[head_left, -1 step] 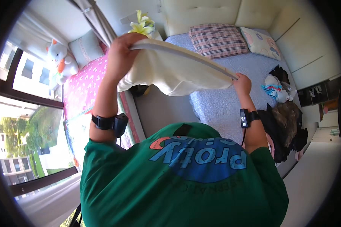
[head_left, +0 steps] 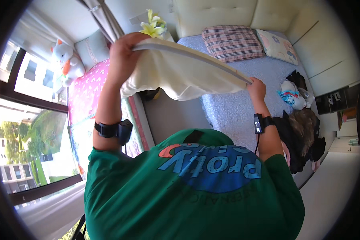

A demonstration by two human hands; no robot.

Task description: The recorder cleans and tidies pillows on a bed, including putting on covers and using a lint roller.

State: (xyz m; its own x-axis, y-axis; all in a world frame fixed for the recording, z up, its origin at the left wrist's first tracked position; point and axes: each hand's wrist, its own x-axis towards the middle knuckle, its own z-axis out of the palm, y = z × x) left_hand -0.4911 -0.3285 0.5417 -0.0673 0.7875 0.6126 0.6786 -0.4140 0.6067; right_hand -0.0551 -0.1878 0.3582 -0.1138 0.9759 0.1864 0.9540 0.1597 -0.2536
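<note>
A cream cloth hangs stretched between my two raised hands, a grey band running along its upper edge. What kind of garment or cover it is, I cannot tell. My left hand grips one end of the band, higher up and to the left. The other end is pinched in my right hand, which sits lower, over the bed. Between them the band slopes down to the right, and the fabric's lower edge sags in loose folds. Each forearm wears a black strapped device.
Beneath and beyond the cloth is a bed with a plaid pillow and a printed pillow. Dark clothes are heaped on its right side. At left are a pink-covered bed, a plush toy and a window. Yellow flowers stand behind.
My left hand has shifted slightly left and up, drawing the cloth's left end with it. My right hand keeps nearly the same place and its hold.
</note>
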